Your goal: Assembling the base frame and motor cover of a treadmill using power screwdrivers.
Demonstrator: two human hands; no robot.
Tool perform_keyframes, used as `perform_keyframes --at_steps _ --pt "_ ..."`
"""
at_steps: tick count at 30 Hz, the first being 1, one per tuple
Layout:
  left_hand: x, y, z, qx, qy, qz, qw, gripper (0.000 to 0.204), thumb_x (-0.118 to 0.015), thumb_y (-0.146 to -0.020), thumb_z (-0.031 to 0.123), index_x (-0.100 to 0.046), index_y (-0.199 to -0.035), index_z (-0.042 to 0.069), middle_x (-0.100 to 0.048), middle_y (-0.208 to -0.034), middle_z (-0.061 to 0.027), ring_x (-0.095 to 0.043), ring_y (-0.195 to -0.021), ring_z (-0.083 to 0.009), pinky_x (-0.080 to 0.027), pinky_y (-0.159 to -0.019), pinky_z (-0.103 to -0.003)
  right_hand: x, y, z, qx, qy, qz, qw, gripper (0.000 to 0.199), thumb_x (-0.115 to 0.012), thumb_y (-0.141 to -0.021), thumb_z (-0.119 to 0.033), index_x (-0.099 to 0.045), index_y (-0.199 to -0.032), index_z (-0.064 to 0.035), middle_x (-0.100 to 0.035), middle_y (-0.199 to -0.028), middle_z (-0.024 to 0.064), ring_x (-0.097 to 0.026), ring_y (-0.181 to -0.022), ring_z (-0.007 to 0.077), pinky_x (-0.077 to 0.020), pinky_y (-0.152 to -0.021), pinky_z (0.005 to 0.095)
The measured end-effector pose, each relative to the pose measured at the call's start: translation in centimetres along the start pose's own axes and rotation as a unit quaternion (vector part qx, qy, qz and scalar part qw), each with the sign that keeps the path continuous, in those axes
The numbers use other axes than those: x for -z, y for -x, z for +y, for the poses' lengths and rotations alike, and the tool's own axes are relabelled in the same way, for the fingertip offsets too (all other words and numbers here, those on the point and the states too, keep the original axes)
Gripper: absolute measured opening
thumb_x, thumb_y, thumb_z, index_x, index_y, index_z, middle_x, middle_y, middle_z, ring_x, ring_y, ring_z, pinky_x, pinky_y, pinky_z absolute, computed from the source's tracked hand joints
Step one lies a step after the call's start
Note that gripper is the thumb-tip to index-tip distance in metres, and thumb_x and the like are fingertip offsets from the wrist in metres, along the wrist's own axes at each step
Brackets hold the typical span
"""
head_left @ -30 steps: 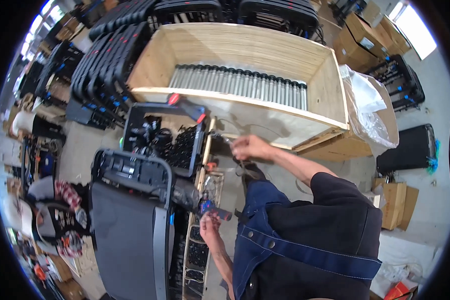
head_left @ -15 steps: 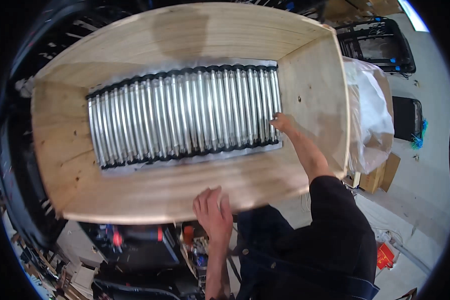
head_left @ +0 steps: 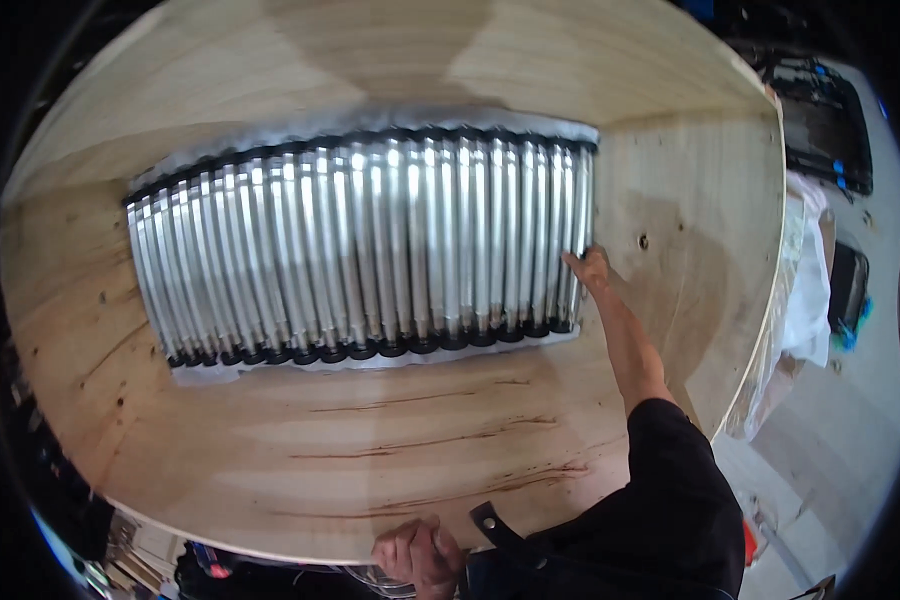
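Note:
A row of shiny metal tubes (head_left: pixel 365 250) with black end caps lies side by side on a pale sheet (head_left: pixel 205 375) at the bottom of a deep wooden crate (head_left: pixel 420 470). My right hand (head_left: pixel 592 268) reaches down inside, its thumb and fingers closed on the rightmost tube near its middle. Some of those fingers are hidden between the tube and the crate's right wall. At the near rim, my left hand (head_left: pixel 420 552) has its fingers curled over the wooden edge.
High walls surround the tubes, with gaps between tubes and walls. Past the right wall are plastic wrapping (head_left: pixel 810 280), a black case (head_left: pixel 848 285) and a black rack (head_left: pixel 825 120) on the grey floor. Assorted gear sits below the near rim at left.
My view has moved closer over the crate, so the tubes look larger. My right hand stays at the rightmost tube. The left hand's fingers have curled more at the near rim.

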State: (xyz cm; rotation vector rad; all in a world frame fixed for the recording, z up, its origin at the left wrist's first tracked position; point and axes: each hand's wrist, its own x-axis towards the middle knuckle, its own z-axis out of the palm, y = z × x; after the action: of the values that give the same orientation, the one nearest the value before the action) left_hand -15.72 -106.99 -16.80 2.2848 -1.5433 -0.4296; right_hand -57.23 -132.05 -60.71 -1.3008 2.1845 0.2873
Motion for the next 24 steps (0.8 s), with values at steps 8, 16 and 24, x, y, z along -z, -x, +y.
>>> perform_keyframes --at_steps 8,16,24 --pt "0.1 1.5 -0.5 0.016 0.071 0.083 0.994 0.01 -0.075 -0.077 0.019 -0.07 -0.084 0.014 -0.064 -0.074 -0.0027 -0.063 -0.071 -0.0239 -0.049 -0.072 -0.039 9.6 12.3 -4.0 0.045 -0.378 0.006 0.925 0.029 -0.067 -0.088 -0.02 -0.058 -0.108 -0.0012 -0.056 -0.073 0.0055 -0.054 -0.053 0.015 -0.0458 -0.042 0.0304" --pt "5.2 7.2 -0.7 0.149 0.476 0.158 0.852 0.042 -0.059 -0.101 0.035 -0.059 -0.129 0.004 -0.065 -0.117 -0.0159 -0.064 -0.108 -0.027 -0.049 -0.089 -0.038 21.1 43.8 -15.1 0.352 -0.215 -0.279 0.867 0.048 -0.046 -0.104 -0.049 -0.057 -0.088 -0.0055 -0.053 -0.062 0.0021 -0.049 -0.045 0.0093 -0.0398 -0.038 0.025" --pt "27.0 25.1 -7.4 0.037 0.617 0.536 0.575 0.041 -0.042 -0.108 0.035 -0.053 -0.116 -0.003 -0.064 -0.094 -0.0115 -0.064 -0.077 -0.018 -0.056 -0.072 -0.034 16.2 73.7 -22.7 0.531 -0.001 -0.571 0.626 0.056 -0.038 -0.106 -0.044 -0.064 -0.078 -0.0033 -0.063 -0.066 0.0044 -0.059 -0.061 0.0113 -0.0454 -0.057 0.0308"
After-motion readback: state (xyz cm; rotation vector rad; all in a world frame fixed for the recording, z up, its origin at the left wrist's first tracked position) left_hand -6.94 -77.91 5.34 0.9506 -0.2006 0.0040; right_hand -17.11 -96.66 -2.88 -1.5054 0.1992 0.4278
